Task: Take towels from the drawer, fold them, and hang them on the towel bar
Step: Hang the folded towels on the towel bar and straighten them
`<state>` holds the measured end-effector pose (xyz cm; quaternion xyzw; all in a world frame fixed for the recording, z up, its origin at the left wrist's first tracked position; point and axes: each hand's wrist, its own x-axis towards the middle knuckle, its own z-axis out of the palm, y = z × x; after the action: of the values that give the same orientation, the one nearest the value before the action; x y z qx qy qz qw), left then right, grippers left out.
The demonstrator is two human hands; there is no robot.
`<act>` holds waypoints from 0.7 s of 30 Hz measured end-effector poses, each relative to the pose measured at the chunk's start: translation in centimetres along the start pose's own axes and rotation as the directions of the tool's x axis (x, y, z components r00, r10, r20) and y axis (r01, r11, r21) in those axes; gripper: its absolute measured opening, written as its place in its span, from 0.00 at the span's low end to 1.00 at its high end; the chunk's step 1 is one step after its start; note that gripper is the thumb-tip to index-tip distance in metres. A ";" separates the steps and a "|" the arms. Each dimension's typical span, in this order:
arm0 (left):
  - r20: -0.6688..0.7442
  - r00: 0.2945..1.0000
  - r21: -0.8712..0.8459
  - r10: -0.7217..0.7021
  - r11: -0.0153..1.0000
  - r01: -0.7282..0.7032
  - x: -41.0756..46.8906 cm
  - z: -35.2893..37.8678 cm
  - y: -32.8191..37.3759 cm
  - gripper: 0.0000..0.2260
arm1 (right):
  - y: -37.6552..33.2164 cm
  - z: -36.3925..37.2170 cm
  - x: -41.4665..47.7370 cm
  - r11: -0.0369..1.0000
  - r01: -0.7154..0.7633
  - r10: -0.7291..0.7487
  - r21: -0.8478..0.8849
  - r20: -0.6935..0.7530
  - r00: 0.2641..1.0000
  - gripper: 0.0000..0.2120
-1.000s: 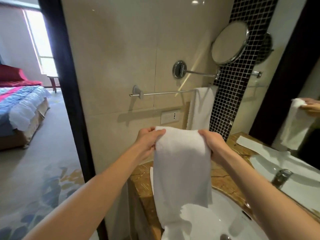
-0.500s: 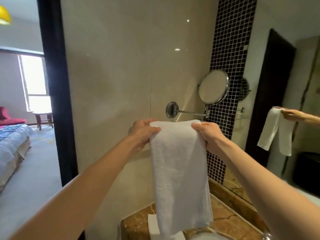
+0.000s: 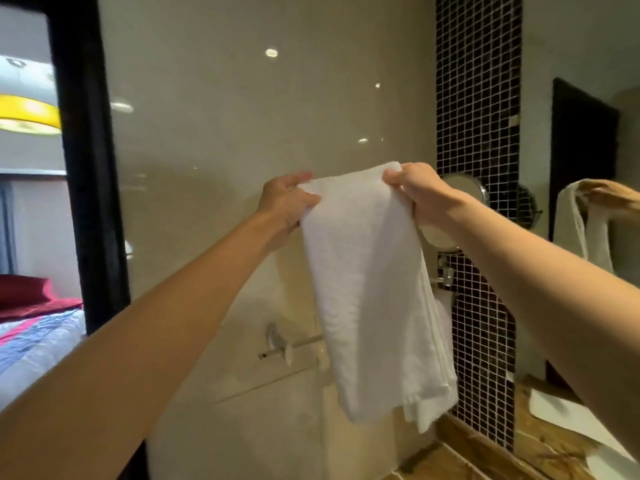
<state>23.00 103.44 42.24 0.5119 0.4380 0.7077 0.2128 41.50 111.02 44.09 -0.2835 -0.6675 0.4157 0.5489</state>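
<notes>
I see both hands raised in front of the beige wall. Left hand (image 3: 287, 202) grips the top left corner of the folded white towel (image 3: 370, 289), fingers curled round the edge. Right hand (image 3: 419, 195) pinches the top right corner. The towel hangs straight down between them, with layered edges showing along its right side and bottom. The towel bar (image 3: 298, 344) sits on the wall below the hands. Its left bracket is visible and the rest is hidden behind the towel; I can't tell if they touch. A round mirror (image 3: 464, 192) is partly behind the right wrist.
</notes>
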 end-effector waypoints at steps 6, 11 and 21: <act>-0.009 0.998 0.100 0.060 0.993 -0.059 4.4 -0.4 -0.8 0.23 | 1.5 1.7 5.7 0.999 0.050 -0.050 0.009 0.026 0.998 0.08; 0.040 0.999 0.155 -0.022 0.988 0.016 5.4 -1.5 -4.3 0.25 | 6.0 3.0 8.0 1.000 -0.011 0.011 0.008 0.055 0.998 0.04; -0.015 0.970 0.201 -0.243 0.949 0.241 4.0 -3.6 -11.1 0.20 | 14.2 4.1 7.3 0.984 -0.173 0.178 -0.048 0.153 0.972 0.07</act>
<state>16.55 110.82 34.79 0.4768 0.5657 0.6256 0.2475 34.71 123.16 35.25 -0.3172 -0.6880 0.4720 0.4509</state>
